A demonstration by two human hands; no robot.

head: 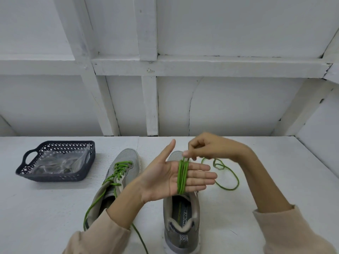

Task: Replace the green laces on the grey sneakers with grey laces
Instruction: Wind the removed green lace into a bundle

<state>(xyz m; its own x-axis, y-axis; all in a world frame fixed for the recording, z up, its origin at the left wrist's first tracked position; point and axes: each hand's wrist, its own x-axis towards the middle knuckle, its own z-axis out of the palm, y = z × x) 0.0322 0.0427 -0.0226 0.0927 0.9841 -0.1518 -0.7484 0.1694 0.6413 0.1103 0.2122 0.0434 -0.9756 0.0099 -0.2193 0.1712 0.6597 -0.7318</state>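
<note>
Left hand (161,177) held flat, palm up, fingers straight, a green lace (182,177) coiled round them, above an unlaced sneaker (181,217) on the table (247,213). Right hand (211,146), wrist bent down, pinches the lace just over the coils; its loose end trails behind. The second sneaker (126,160), alongside, is laced in green.

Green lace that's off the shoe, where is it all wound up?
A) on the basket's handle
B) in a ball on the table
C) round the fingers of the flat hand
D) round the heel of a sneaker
C: the green lace loops several times round the straight fingers of the left hand, while the right hand pinches it just above.
</note>
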